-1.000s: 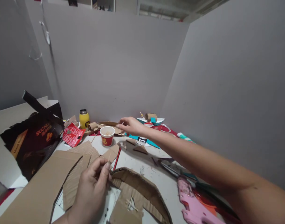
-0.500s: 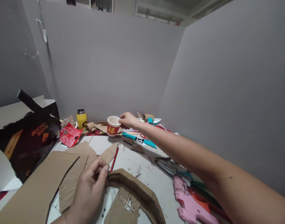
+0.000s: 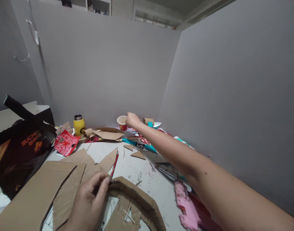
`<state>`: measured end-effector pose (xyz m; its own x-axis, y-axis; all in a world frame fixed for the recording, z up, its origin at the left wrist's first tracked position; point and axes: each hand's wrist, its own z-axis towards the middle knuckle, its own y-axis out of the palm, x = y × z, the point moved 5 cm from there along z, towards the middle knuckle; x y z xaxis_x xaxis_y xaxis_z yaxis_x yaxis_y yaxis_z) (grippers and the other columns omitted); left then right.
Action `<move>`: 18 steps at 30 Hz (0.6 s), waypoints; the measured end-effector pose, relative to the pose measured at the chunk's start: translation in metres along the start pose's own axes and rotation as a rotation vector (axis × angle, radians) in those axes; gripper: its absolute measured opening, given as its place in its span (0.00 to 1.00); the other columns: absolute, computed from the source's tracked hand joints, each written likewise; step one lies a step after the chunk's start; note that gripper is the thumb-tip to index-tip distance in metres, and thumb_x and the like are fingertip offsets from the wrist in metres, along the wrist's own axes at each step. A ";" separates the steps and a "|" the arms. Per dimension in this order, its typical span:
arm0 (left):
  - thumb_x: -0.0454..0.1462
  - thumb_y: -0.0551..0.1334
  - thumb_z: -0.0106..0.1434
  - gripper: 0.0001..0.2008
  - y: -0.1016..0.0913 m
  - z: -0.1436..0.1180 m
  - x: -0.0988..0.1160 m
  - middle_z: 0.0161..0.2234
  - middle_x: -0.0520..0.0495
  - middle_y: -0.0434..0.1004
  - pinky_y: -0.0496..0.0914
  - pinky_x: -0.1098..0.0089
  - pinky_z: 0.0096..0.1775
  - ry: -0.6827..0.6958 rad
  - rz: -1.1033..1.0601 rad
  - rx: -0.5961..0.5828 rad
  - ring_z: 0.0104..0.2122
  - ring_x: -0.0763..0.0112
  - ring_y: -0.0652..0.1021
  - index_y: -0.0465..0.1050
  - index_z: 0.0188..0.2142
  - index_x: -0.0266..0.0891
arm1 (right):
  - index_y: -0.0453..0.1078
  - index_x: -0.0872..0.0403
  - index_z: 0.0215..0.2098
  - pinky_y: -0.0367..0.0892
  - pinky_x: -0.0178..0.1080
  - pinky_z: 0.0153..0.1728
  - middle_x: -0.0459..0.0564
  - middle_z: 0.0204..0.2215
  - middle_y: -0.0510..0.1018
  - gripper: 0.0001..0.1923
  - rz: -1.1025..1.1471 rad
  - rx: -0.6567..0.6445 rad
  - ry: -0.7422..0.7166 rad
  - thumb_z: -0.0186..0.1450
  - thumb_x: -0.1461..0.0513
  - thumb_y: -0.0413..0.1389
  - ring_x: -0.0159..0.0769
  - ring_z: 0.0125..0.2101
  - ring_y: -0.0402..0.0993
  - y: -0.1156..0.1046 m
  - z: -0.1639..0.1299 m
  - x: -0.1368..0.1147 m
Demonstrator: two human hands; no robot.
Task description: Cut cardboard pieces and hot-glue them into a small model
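At far wall: right hand pinches cup rim, cup at table's back edge among scraps. Left hand pinches cardboard arch near front. Step looks like setting cup aside; release needs clear flat spot.

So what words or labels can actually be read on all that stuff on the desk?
"SUCHU": orange letters on the black bag; the rest is cut off by a fold.
Gold strip lower on that bag: print too blurred to read.
Red paper cup at the right hand: red mark, not readable.
Red wrapper: white print too small.
Teal and white strip: a letter, perhaps "S", unsure.
Yellow bottle: dark mark, unreadable.
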<state>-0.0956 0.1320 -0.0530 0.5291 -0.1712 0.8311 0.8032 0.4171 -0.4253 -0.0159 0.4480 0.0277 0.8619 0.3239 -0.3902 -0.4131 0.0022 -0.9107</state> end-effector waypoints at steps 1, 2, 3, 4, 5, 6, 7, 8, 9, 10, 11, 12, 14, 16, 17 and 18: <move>0.42 0.55 0.66 0.11 0.000 0.000 0.000 0.28 0.51 0.75 0.66 0.72 0.34 0.008 0.006 -0.002 0.30 0.68 0.75 0.71 0.33 0.40 | 0.65 0.56 0.52 0.70 0.47 0.44 0.54 0.49 0.71 0.17 -0.009 -0.009 0.006 0.67 0.58 0.54 0.41 0.45 0.71 0.003 0.001 -0.001; 0.42 0.55 0.66 0.11 0.001 0.000 0.000 0.28 0.51 0.76 0.67 0.71 0.33 0.015 0.010 -0.001 0.30 0.68 0.75 0.71 0.33 0.40 | 0.65 0.56 0.52 0.70 0.47 0.44 0.54 0.49 0.71 0.17 -0.014 -0.023 0.013 0.67 0.58 0.54 0.41 0.45 0.71 0.006 0.003 -0.002; 0.42 0.55 0.66 0.11 0.001 0.000 0.001 0.28 0.50 0.76 0.67 0.71 0.33 0.020 0.011 0.002 0.29 0.68 0.75 0.72 0.33 0.40 | 0.65 0.56 0.52 0.70 0.47 0.44 0.54 0.49 0.71 0.17 -0.016 -0.041 0.021 0.67 0.58 0.54 0.41 0.45 0.71 0.010 0.005 -0.003; 0.42 0.56 0.65 0.10 0.001 0.000 0.002 0.28 0.50 0.76 0.67 0.71 0.33 0.022 0.009 0.008 0.29 0.67 0.76 0.72 0.33 0.40 | 0.65 0.56 0.52 0.70 0.47 0.43 0.54 0.49 0.71 0.17 -0.013 -0.063 0.030 0.67 0.58 0.55 0.41 0.45 0.71 0.014 0.007 -0.004; 0.42 0.56 0.65 0.10 0.001 0.000 0.002 0.28 0.50 0.77 0.67 0.71 0.32 0.022 0.002 0.010 0.29 0.67 0.76 0.73 0.33 0.40 | 0.65 0.56 0.52 0.70 0.47 0.43 0.54 0.49 0.71 0.17 -0.007 -0.087 0.038 0.67 0.58 0.55 0.41 0.45 0.71 0.018 0.009 -0.005; 0.42 0.56 0.65 0.10 0.001 0.000 0.003 0.27 0.50 0.77 0.68 0.71 0.32 0.018 -0.007 0.015 0.29 0.67 0.76 0.73 0.33 0.40 | 0.66 0.57 0.52 0.70 0.46 0.43 0.54 0.49 0.71 0.17 0.002 -0.113 0.046 0.67 0.58 0.55 0.40 0.45 0.72 0.022 0.011 -0.005; 0.41 0.56 0.65 0.10 0.001 0.000 0.003 0.28 0.50 0.77 0.68 0.71 0.32 0.014 -0.017 0.022 0.29 0.67 0.76 0.74 0.33 0.40 | 0.66 0.57 0.52 0.70 0.46 0.43 0.55 0.49 0.71 0.17 0.015 -0.137 0.053 0.67 0.58 0.55 0.40 0.44 0.72 0.026 0.013 -0.005; 0.41 0.57 0.65 0.10 0.001 0.000 0.003 0.28 0.50 0.78 0.68 0.71 0.32 0.012 -0.024 0.027 0.29 0.67 0.76 0.74 0.33 0.40 | 0.66 0.58 0.52 0.70 0.46 0.43 0.55 0.49 0.71 0.17 0.028 -0.157 0.061 0.67 0.58 0.55 0.40 0.44 0.72 0.029 0.014 -0.005; 0.41 0.57 0.64 0.10 0.001 0.000 0.003 0.28 0.50 0.78 0.69 0.71 0.32 0.013 -0.031 0.032 0.29 0.67 0.77 0.74 0.33 0.40 | 0.66 0.58 0.52 0.70 0.46 0.43 0.56 0.48 0.71 0.17 0.041 -0.172 0.068 0.67 0.58 0.55 0.40 0.44 0.72 0.031 0.015 -0.005; 0.41 0.57 0.64 0.10 0.000 -0.001 0.003 0.29 0.50 0.78 0.69 0.72 0.33 0.016 -0.035 0.037 0.30 0.67 0.77 0.75 0.33 0.41 | 0.66 0.59 0.52 0.70 0.46 0.43 0.56 0.48 0.71 0.18 0.053 -0.180 0.074 0.67 0.58 0.55 0.40 0.44 0.72 0.033 0.016 -0.005; 0.41 0.57 0.64 0.10 0.000 -0.001 0.003 0.30 0.50 0.79 0.69 0.72 0.33 0.017 -0.038 0.042 0.31 0.67 0.77 0.75 0.34 0.41 | 0.66 0.59 0.52 0.70 0.46 0.43 0.56 0.48 0.71 0.18 0.065 -0.184 0.079 0.67 0.58 0.55 0.40 0.44 0.72 0.034 0.016 -0.004; 0.41 0.58 0.64 0.10 -0.001 -0.002 0.002 0.31 0.50 0.80 0.69 0.72 0.34 0.018 -0.041 0.050 0.31 0.66 0.77 0.76 0.34 0.41 | 0.66 0.59 0.52 0.70 0.46 0.43 0.56 0.48 0.71 0.18 0.077 -0.184 0.083 0.67 0.58 0.55 0.40 0.44 0.72 0.034 0.016 -0.004; 0.41 0.58 0.64 0.09 -0.002 -0.002 0.000 0.32 0.50 0.80 0.70 0.72 0.35 0.017 -0.043 0.057 0.33 0.66 0.78 0.76 0.35 0.42 | 0.66 0.58 0.52 0.70 0.46 0.43 0.56 0.48 0.71 0.18 0.101 -0.174 0.083 0.67 0.58 0.55 0.40 0.44 0.72 0.034 0.014 -0.003; 0.41 0.58 0.64 0.09 -0.003 -0.002 -0.002 0.33 0.50 0.81 0.70 0.72 0.35 0.018 -0.037 0.061 0.34 0.66 0.78 0.76 0.37 0.42 | 0.66 0.58 0.52 0.70 0.46 0.43 0.55 0.48 0.71 0.17 0.126 -0.154 0.072 0.67 0.58 0.54 0.40 0.44 0.72 0.032 0.012 -0.003; 0.41 0.58 0.64 0.09 -0.003 -0.001 -0.003 0.34 0.50 0.81 0.70 0.72 0.36 0.023 -0.030 0.063 0.34 0.66 0.78 0.76 0.37 0.43 | 0.65 0.58 0.52 0.70 0.47 0.43 0.55 0.49 0.71 0.17 0.136 -0.140 0.062 0.67 0.58 0.54 0.40 0.44 0.72 0.031 0.010 -0.004; 0.41 0.58 0.64 0.09 -0.004 -0.001 -0.003 0.35 0.50 0.81 0.70 0.72 0.36 0.029 -0.021 0.066 0.35 0.65 0.78 0.76 0.38 0.43 | 0.65 0.57 0.52 0.71 0.47 0.43 0.55 0.48 0.71 0.17 0.145 -0.124 0.052 0.67 0.58 0.54 0.40 0.44 0.72 0.029 0.009 -0.005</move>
<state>-0.0997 0.1303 -0.0542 0.5206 -0.2061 0.8285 0.7950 0.4709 -0.3824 -0.0343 0.4551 0.0045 0.8110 0.2633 -0.5225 -0.4979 -0.1584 -0.8526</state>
